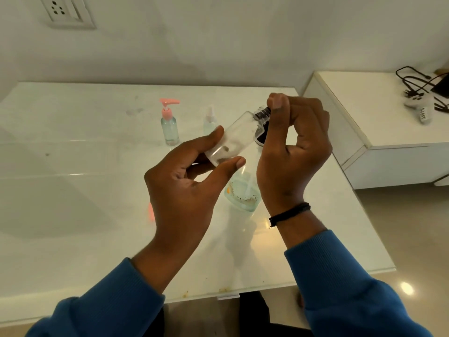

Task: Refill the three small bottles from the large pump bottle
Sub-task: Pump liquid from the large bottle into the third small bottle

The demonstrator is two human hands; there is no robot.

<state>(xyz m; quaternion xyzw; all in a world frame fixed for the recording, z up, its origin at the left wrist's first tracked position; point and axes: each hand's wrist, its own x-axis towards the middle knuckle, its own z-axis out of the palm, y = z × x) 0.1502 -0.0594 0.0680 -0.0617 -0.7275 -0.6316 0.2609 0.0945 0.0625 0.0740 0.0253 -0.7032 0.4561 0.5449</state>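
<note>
White bench [97, 147]: clear small bottle [233, 135] held tilted above it by left hand [184, 181], black cap [262, 117] pinched by right hand [294, 147]; cap best unscrewed with bottle kept steady.

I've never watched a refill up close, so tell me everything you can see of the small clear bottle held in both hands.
The small clear bottle looks like transparent plastic and seems nearly empty, with a dark smear near its base. It is tilted, base toward the person, neck up and away, held above the white table. The left hand grips its lower body between fingers and thumb. The right hand pinches its ribbed black cap; whether the cap is loose cannot be told.
</note>
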